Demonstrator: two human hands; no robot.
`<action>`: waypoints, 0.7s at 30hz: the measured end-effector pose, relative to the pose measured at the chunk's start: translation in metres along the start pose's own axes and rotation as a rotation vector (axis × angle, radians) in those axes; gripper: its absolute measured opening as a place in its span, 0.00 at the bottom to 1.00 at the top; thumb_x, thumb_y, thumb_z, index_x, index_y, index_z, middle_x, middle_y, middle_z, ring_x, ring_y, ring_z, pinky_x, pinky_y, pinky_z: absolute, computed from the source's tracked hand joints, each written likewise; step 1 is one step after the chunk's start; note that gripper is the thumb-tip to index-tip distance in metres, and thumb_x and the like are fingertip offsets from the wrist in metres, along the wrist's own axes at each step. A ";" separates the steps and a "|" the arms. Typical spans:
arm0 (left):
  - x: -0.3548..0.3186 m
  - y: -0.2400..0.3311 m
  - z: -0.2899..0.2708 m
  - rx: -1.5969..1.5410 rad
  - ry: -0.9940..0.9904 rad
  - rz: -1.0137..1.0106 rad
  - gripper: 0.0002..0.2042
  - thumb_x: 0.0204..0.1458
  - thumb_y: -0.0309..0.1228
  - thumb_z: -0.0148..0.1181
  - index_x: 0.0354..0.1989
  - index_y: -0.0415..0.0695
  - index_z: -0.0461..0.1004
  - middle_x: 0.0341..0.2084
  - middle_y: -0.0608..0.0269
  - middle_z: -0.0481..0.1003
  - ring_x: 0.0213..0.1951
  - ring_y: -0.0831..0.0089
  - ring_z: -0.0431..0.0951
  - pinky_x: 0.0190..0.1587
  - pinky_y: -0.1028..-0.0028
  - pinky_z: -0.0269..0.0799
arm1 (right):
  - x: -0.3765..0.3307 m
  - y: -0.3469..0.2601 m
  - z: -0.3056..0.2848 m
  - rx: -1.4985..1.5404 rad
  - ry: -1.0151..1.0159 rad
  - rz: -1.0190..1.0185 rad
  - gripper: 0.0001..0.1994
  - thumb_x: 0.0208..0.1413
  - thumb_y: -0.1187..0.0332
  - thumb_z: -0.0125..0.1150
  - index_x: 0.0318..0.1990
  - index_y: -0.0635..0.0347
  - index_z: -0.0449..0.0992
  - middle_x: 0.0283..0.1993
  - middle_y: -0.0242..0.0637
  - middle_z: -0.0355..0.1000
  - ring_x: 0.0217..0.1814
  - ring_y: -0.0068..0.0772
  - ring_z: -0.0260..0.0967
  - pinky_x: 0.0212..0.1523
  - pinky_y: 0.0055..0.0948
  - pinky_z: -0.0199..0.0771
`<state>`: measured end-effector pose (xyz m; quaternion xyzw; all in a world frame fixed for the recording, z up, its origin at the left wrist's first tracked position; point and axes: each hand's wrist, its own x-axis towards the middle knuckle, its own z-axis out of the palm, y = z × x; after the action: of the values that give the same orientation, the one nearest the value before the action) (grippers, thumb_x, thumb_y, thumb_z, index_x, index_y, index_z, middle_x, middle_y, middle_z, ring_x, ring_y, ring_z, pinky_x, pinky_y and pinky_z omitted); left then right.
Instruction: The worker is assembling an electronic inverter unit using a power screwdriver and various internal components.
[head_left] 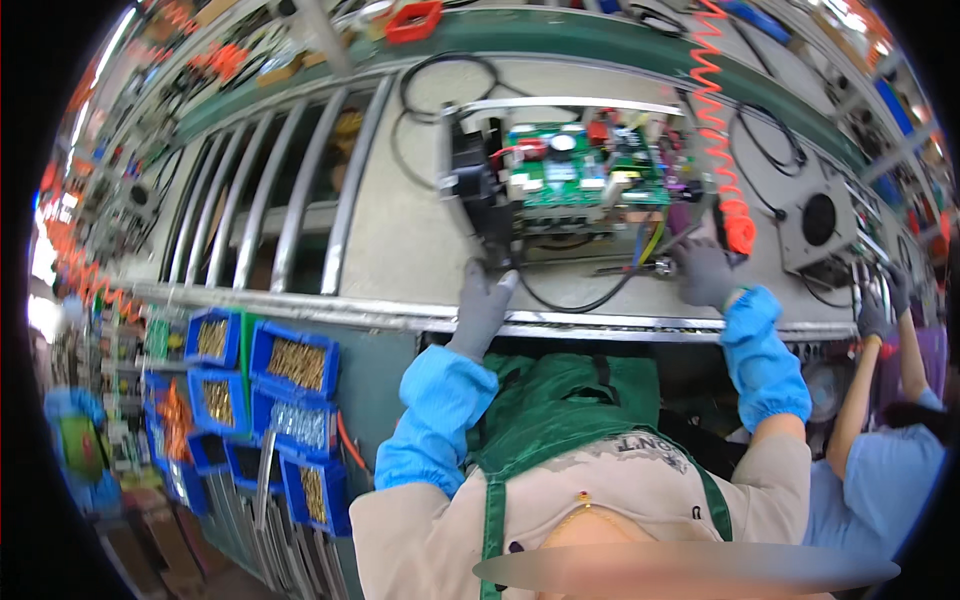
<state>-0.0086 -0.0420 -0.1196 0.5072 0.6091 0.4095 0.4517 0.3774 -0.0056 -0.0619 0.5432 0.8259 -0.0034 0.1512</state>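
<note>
An electronics chassis (585,222) sits on the bench in front of me, with a green circuit board (545,185) and a black fan-like part (470,165) on its left side. My left hand (482,310), in a grey glove, is at the chassis's near left corner, thumb and forefinger apart beside the black part's lower end. In my gloved right hand (706,277) is a power screwdriver (660,266), its thin bit pointing left along the chassis's front. The fingers are closed around its body. Yellow-green and blue wires (652,240) hang close to the tool.
An orange coiled hose (708,110) hangs right of the chassis. Metal rollers (300,200) lie to the left. Blue bins (296,362) of small metal parts stand at lower left. At right, a co-worker's gloved hands (875,312) are at another metal unit (822,222). Black cables (450,60) lie behind.
</note>
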 end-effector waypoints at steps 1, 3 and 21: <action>-0.004 -0.001 -0.001 0.032 0.025 -0.018 0.42 0.51 0.49 0.58 0.63 0.25 0.52 0.62 0.34 0.56 0.65 0.46 0.57 0.66 0.63 0.52 | -0.002 0.004 0.000 0.076 0.049 -0.018 0.27 0.39 0.66 0.60 0.53 0.56 0.69 0.44 0.45 0.70 0.48 0.50 0.68 0.49 0.47 0.67; -0.013 -0.002 -0.011 -0.056 0.054 -0.015 0.38 0.52 0.44 0.59 0.64 0.29 0.54 0.62 0.37 0.57 0.64 0.51 0.60 0.64 0.64 0.56 | -0.009 0.007 -0.002 0.098 0.105 -0.028 0.26 0.38 0.64 0.62 0.51 0.54 0.72 0.40 0.44 0.71 0.45 0.50 0.68 0.46 0.47 0.65; -0.098 0.039 -0.262 1.495 0.247 -0.709 0.10 0.51 0.34 0.56 0.40 0.54 0.79 0.42 0.67 0.78 0.48 0.66 0.74 0.48 0.63 0.65 | -0.066 -0.079 -0.037 0.969 -0.643 -0.078 0.26 0.35 0.61 0.67 0.44 0.66 0.73 0.31 0.37 0.70 0.28 0.32 0.70 0.32 0.32 0.71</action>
<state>-0.2441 -0.1433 -0.0019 0.4030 0.8889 -0.2161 0.0285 0.3219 -0.0910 -0.0221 0.4912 0.6622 -0.5512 0.1282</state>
